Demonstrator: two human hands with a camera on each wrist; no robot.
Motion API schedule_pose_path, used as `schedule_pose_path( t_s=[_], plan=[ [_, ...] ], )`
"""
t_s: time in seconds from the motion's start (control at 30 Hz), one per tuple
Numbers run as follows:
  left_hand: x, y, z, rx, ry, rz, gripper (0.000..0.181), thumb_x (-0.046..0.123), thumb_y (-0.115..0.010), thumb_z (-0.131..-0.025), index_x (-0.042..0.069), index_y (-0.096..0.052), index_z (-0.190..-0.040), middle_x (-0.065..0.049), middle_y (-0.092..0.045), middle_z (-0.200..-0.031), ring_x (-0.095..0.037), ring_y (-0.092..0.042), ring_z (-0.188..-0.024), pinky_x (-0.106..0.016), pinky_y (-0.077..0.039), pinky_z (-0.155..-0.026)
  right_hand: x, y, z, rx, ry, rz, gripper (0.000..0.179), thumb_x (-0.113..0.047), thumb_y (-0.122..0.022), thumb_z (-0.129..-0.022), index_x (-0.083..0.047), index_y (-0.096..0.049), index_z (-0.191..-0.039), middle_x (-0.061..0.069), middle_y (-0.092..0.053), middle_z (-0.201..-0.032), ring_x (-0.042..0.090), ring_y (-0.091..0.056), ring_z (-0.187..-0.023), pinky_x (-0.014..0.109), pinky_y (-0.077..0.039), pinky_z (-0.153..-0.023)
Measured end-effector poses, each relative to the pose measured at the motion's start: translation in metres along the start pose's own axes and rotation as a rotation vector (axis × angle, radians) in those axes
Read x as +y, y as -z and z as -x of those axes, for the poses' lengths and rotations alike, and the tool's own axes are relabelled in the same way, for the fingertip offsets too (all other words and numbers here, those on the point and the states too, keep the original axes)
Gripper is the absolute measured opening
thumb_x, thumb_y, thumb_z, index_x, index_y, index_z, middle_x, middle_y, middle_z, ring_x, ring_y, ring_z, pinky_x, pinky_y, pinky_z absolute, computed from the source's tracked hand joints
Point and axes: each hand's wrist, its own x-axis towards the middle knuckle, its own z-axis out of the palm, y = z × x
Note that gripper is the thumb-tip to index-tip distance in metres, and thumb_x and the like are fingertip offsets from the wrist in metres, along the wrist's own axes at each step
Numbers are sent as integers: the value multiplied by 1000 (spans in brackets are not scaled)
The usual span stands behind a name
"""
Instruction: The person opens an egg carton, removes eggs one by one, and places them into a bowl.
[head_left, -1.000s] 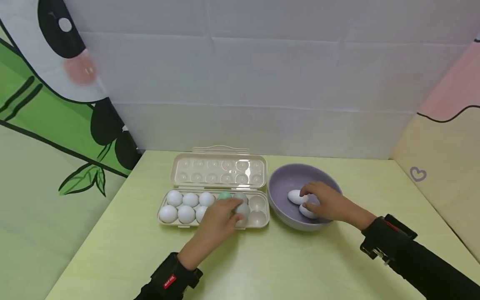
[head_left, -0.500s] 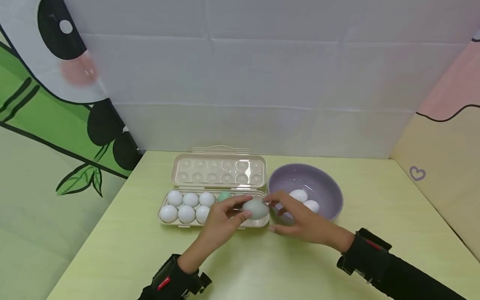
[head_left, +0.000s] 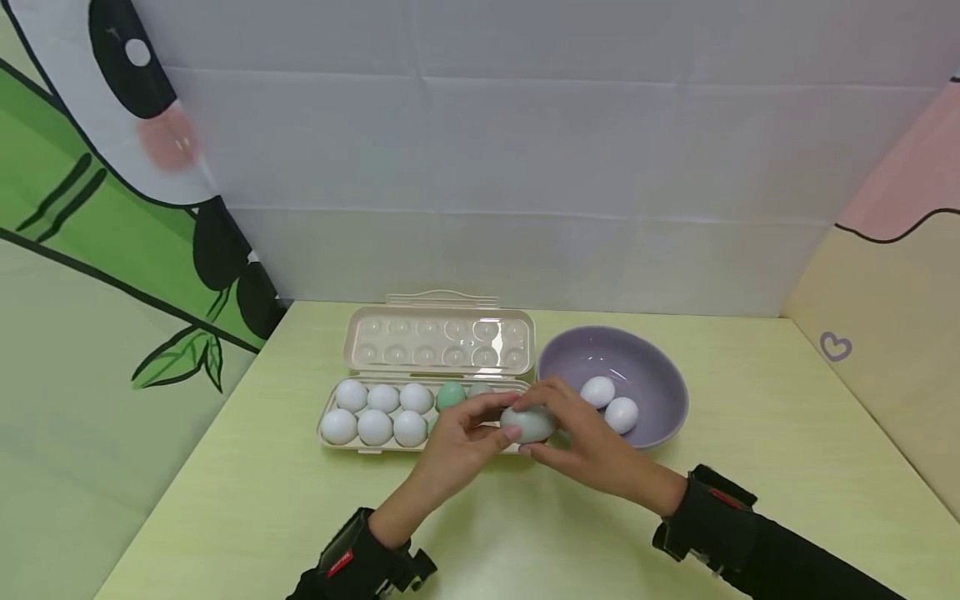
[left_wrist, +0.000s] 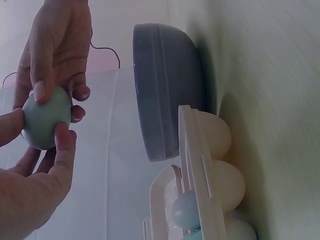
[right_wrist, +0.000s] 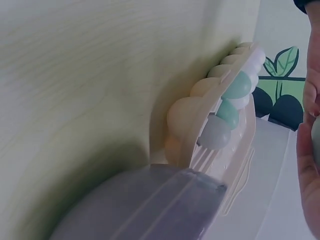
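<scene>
the left hand [head_left: 459, 446] pinches the pale egg [head_left: 531, 425]; now the right hand [head_left: 588, 440] does too. part of the egg box [head_left: 439, 337] looks hidden.

Readable text, brands and numbers: none for you to record.
Item: left tag [head_left: 340, 562], red, on your left wristband [head_left: 362, 536]; pale marks across it, too small for you to make out.
Item: right tag [head_left: 725, 499], red, on your right wristband [head_left: 708, 527]; any lettering too small for you to tell.
Sign: purple heart outline [head_left: 836, 347], on the cream backdrop [head_left: 888, 308] at your right.
</scene>
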Motion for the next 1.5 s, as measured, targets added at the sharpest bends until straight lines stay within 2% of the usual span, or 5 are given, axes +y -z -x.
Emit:
schedule_pose_path(
  t_s=[0.47,0.67,0.9,1.27,1.5],
  plan=[
    [-13,15,3,21,-11,-266,22,8,-64,-83,6,-59,-104,-9,-59,-103,-24,-57,-95,-31,-50,-78,25,23,4,-3,-142,102,42,-12,-72,-76,-19,-49,-111,-1,-47,-104,15,-48,-89,31,-47,-70],
    [-20,31,5,70,-27,-603,19,8,-64,-81,10,-62,-99,-1,-61,-98,-23,-56,-93,-38,-49,-76,51,43,10,-46,-254,140,41,-6,-70,-76,-16,-49,-109,4,-46,-104,18,-48,-84,30,-49,-64],
    [-29,41,1,81,17,-1054,27,20,-66,-78,11,-60,-103,-5,-58,-103,-31,-50,-101,-48,-42,-79,77,54,19,-149,-276,289,34,-13,-72,-74,-17,-51,-100,-2,-50,-94,15,-48,-84,35,-43,-72],
    [-32,34,-11,-8,119,-1159,52,24,-66,-79,5,-45,-123,-15,-48,-122,-36,-37,-117,-63,-27,-92,91,47,31,-231,-278,415,33,-15,-72,-72,-19,-51,-98,-2,-46,-87,15,-45,-77,31,-41,-65],
    [-36,27,-27,-12,145,-1224,56,21,-65,-78,7,-42,-127,-13,-48,-122,-36,-40,-111,-59,-33,-86,90,44,32,-264,-303,454,35,-16,-73,-71,-20,-52,-98,-2,-45,-87,15,-45,-78,32,-42,-67]
  ],
)
